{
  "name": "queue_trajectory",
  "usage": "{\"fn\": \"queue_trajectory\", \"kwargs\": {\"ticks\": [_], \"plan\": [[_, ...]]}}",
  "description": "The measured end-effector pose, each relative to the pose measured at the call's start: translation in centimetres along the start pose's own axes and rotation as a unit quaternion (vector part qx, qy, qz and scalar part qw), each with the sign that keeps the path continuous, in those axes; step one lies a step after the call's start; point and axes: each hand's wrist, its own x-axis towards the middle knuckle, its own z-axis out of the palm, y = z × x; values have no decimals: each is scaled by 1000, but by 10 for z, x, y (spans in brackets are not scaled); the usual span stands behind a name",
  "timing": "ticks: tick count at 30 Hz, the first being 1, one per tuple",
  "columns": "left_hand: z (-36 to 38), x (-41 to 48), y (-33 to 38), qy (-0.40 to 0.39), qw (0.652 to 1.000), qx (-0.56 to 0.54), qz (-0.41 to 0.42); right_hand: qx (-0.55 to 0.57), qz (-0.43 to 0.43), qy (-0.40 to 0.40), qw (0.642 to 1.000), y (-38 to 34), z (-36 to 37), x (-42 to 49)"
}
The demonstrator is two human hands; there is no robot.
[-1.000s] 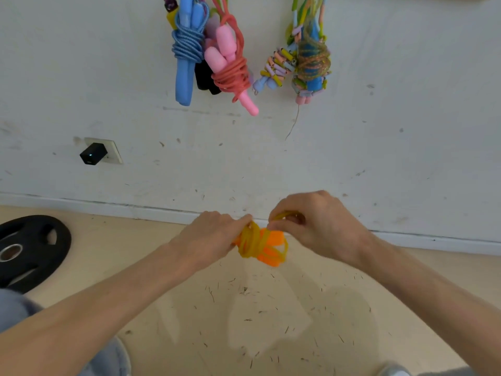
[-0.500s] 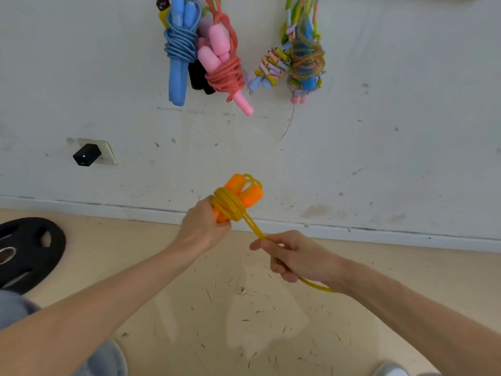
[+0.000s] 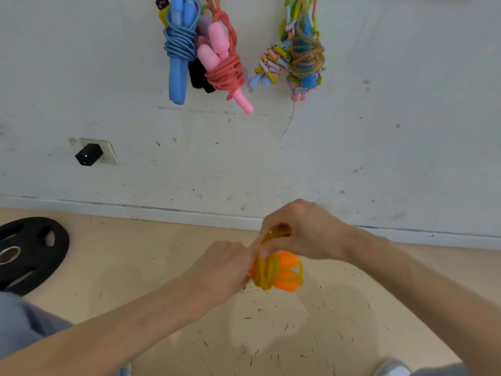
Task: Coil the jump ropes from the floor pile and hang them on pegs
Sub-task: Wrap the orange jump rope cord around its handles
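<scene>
A yellow jump rope with orange handles (image 3: 282, 272) is bundled into a coil between my hands, low in front of the wall. My left hand (image 3: 225, 267) grips the bundle from the left side. Above it, my right hand (image 3: 303, 232) pinches loops of the yellow cord at the top of the coil. On the wall above hang coiled ropes: a blue one (image 3: 179, 50), a pink one (image 3: 222, 63) and a multicoloured beaded one (image 3: 303, 58). The pegs themselves are out of view.
A black weight plate (image 3: 29, 253) lies on the wooden floor at the left. A black plug (image 3: 89, 154) sits in a wall socket. The white baseboard (image 3: 162, 213) runs along the floor edge. My knees show at both lower corners.
My left hand has lowered the bundle from chest height toward the floor. My right hand has moved up from pulling the cord's tail to grip the loops on top of the coil.
</scene>
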Motion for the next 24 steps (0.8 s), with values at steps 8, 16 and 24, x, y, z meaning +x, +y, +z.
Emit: {"fn": "queue_trajectory", "kwargs": {"ticks": [8, 16, 24], "plan": [[-19, -5, 14, -7, 948, -319, 6, 295, 70, -22, 953, 50, 0, -2], [-23, -1, -3, -12, 927, -372, -46, -163, -34, 32, 986, 33, -13, -24], [-21, 5, -12, 35, 942, -298, -152, -366, 3, 149, 919, 18, -8, -30]]}}
